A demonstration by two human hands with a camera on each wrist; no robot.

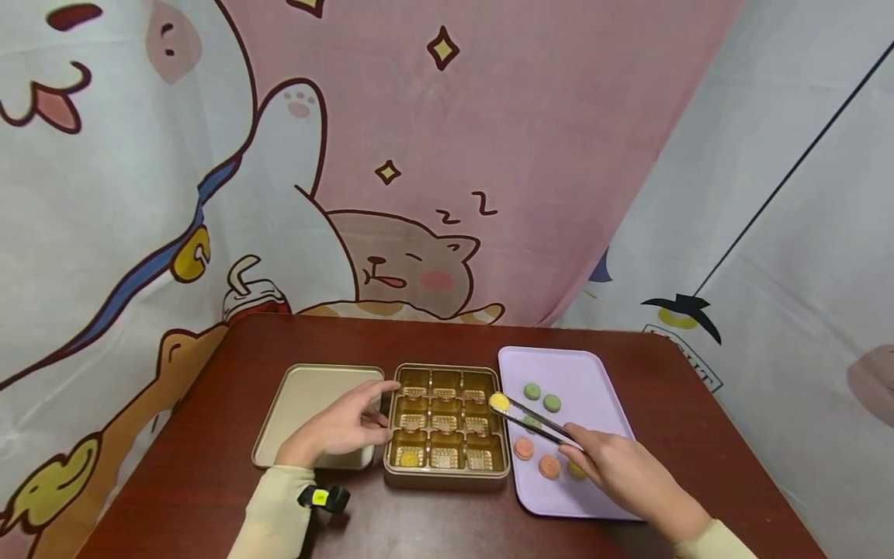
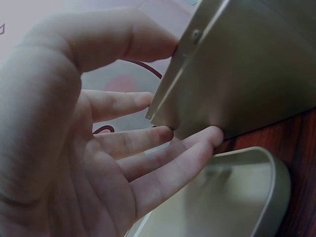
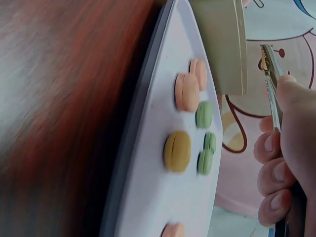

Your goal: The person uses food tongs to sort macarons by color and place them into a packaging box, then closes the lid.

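Observation:
A gold box (image 1: pixel 447 480) with a nine-compartment insert sits mid-table, a yellow macaron (image 1: pixel 409 459) in its front-left compartment. My left hand (image 1: pixel 342 423) is at the box's left side, its loosely extended fingers (image 2: pixel 153 185) touching the outer wall and rim. In my right hand (image 1: pixel 621 470) I hold tongs (image 1: pixel 541 423) with dark handles and metallic tips. Another yellow macaron (image 1: pixel 499 401) is pinched in the tong tips, over the box's right edge near the middle row. On the lilac tray (image 1: pixel 580 497) to the right lie several green, pink and yellow macarons, partly hidden by my right hand and the tongs.
A shallow gold lid (image 1: pixel 307 396) lies left of the box, partly under my left forearm. The brown table (image 1: pixel 447 341) ends at a cartoon-printed cloth (image 1: pixel 545 155) behind. The tray's raised rim stands close beside the box's right wall.

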